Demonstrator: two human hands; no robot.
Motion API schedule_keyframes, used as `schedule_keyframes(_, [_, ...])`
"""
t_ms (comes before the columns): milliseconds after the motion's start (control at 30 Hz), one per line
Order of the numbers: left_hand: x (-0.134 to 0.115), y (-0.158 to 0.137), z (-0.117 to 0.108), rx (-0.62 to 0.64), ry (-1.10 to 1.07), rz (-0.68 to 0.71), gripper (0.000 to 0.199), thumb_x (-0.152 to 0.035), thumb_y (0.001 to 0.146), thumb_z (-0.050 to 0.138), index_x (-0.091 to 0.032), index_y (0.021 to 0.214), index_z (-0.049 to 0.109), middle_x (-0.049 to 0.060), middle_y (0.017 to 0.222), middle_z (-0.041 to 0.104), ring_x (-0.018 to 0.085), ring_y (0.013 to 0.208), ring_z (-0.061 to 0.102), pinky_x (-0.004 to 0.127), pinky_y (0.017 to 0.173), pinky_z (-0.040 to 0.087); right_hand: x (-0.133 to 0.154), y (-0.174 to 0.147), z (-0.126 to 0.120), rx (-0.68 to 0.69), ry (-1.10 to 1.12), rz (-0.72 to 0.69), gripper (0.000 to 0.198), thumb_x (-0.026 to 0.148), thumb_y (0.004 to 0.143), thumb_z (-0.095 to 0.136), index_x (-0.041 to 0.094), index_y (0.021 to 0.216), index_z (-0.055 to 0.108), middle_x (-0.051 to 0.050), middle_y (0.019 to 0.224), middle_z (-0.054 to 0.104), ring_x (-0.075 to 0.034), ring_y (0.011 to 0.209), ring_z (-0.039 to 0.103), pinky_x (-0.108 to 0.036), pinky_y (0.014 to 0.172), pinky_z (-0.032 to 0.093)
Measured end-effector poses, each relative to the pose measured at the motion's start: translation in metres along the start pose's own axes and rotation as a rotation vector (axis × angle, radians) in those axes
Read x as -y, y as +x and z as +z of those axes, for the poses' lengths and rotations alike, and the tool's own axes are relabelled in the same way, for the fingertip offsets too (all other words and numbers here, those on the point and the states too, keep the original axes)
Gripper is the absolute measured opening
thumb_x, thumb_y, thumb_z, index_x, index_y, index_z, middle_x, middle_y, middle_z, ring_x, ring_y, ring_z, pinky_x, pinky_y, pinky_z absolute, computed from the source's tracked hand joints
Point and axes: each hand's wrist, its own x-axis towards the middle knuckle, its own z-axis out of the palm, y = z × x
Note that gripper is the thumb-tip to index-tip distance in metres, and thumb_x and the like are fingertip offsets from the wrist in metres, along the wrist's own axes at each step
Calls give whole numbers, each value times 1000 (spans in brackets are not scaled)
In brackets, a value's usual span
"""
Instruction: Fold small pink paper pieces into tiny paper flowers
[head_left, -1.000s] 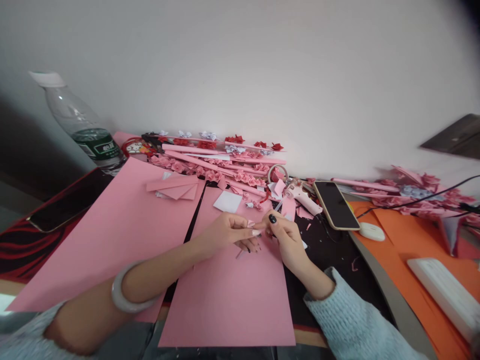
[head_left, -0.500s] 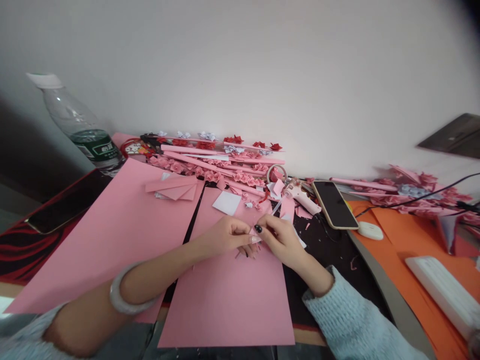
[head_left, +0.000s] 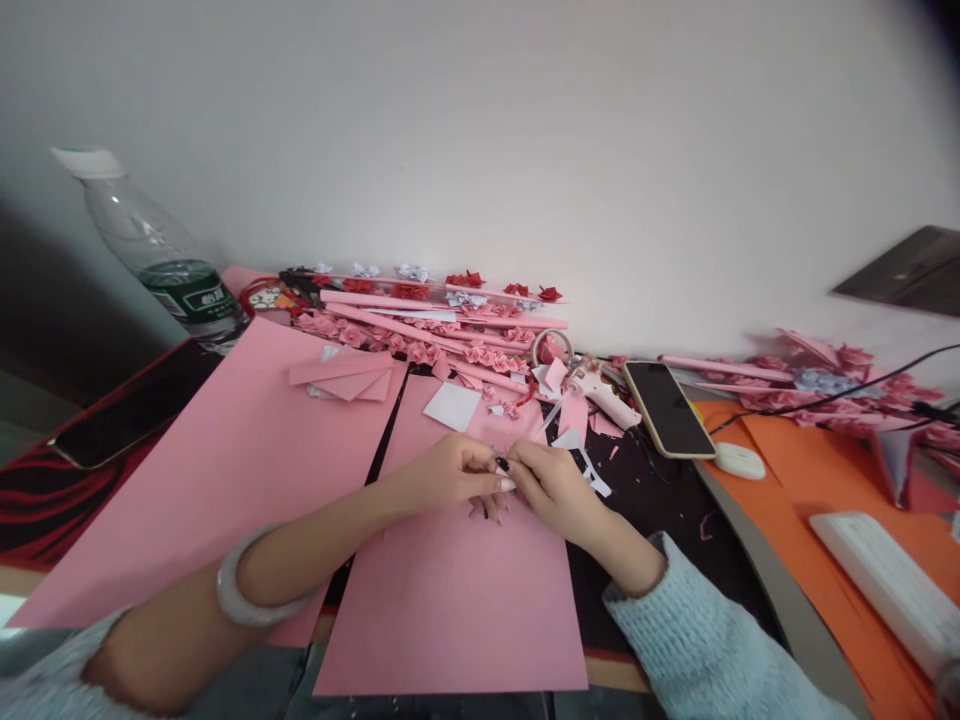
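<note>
My left hand [head_left: 459,476] and my right hand [head_left: 551,486] meet above a pink paper sheet [head_left: 457,610]. Their thumbs and fingertips pinch together on a small piece of pink paper, most of it hidden by the fingers. Just beyond the hands lies a white paper square [head_left: 452,406]. Close to the right hand are white paper scraps [head_left: 574,440] and a pale pink hot glue gun [head_left: 609,398].
Pink paper stems with paper flowers [head_left: 420,330] run along the wall, near a roll of tape [head_left: 553,337]. A folded pink paper stack [head_left: 345,374] rests on another large pink sheet [head_left: 247,480]. A bottle [head_left: 184,270] stands left; a phone [head_left: 667,410] lies right.
My right hand has shifted slightly left and turned, closing in against my left fingertips. The white scraps beside it show more now. My left hand has hardly moved.
</note>
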Motion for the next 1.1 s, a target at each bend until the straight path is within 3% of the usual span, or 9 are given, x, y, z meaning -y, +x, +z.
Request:
schedule_keyframes(133, [-4,0,-1,-68,3,6,24,-31,78,59,-10,68,62,7,65,67,14,57,64,24,53,50,-4,-1,-1,-170,-65,89,10,16,89,37,19,80,43,1,66,48,-12,58,45,-22,56,33])
schedule_keyframes(233, [-5,-1,0,-115,70,40,25,-31,80,56,-10,67,62,6,64,65,14,57,63,24,56,51,-3,-2,-2,-261,-124,92,11,18,89,37,19,79,42,1,65,45,-12,58,44,-23,56,32])
schedule_keyframes(300, [-5,-2,1,-132,126,73,24,-28,82,52,-11,66,60,4,61,63,12,54,61,23,54,49,-1,-3,-3,-227,-148,51,17,19,89,36,19,73,40,2,62,42,-12,55,41,-23,55,30])
schedule_keyframes(433, [-6,-5,4,-148,341,155,19,-15,79,45,-14,61,52,-1,52,55,9,48,52,20,49,41,4,-3,-1,-28,-138,9,20,21,88,41,20,68,37,3,60,41,-10,52,40,-22,52,27])
schedule_keyframes(633, [-4,-6,5,-196,638,361,13,-10,67,50,-15,57,44,-6,52,39,7,49,36,20,47,28,5,-3,-1,9,-106,18,22,26,83,50,19,67,36,5,58,37,-9,51,37,-21,50,24])
schedule_keyframes(833, [-9,-6,7,-269,574,262,4,-19,75,52,-16,71,52,-5,58,47,7,50,41,19,49,33,3,-1,0,-108,117,66,23,21,90,38,18,67,42,4,57,40,-9,51,38,-22,52,29])
schedule_keyframes(967, [-12,-5,3,-411,498,169,17,-33,79,53,-17,79,58,-3,62,53,8,50,43,19,46,32,-1,2,2,-180,340,151,26,27,92,39,17,71,50,2,59,46,-10,53,42,-22,53,33])
schedule_keyframes(1100, [-13,-4,0,-436,311,163,34,-39,81,52,-17,107,56,4,91,63,11,62,57,22,56,43,-4,3,6,-159,500,198,29,31,92,39,16,73,54,1,63,51,-9,51,40,-22,49,32])
